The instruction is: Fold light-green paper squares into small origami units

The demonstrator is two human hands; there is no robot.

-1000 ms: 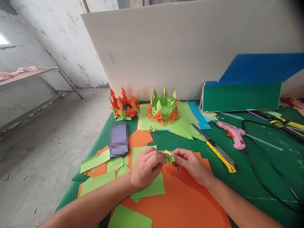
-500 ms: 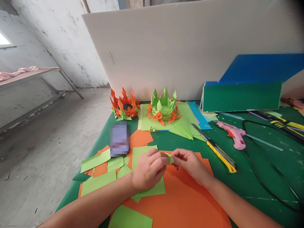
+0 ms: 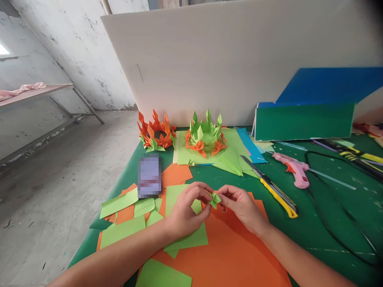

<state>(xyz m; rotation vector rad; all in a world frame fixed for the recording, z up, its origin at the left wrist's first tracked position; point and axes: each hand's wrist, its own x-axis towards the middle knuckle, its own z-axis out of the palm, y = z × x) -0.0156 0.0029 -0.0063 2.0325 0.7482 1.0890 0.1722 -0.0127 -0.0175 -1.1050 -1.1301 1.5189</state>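
A small folded piece of light green paper (image 3: 214,200) is held up between my two hands, over the large orange sheet (image 3: 233,247). My left hand (image 3: 187,209) touches its left side with the fingertips, the thumb lower and somewhat apart from it. My right hand (image 3: 241,205) pinches its right side between thumb and index finger. Green paper squares (image 3: 191,239) lie under my left hand and forearm. Behind stand two folded-paper crowns: an orange one (image 3: 152,133) with green flowers, and a green one (image 3: 206,131) with orange flowers.
A phone (image 3: 149,175) with a blurred screen lies left, among green and orange paper pieces. To the right are a yellow utility knife (image 3: 275,193), blade exposed, and a pink glue gun (image 3: 295,169) with its cable. A white board (image 3: 203,59) stands behind.
My left hand has opened out from a tighter curl, its fingers lifting and thumb dropping away. More of the green folded paper now shows. My right hand keeps its pinch almost in place.
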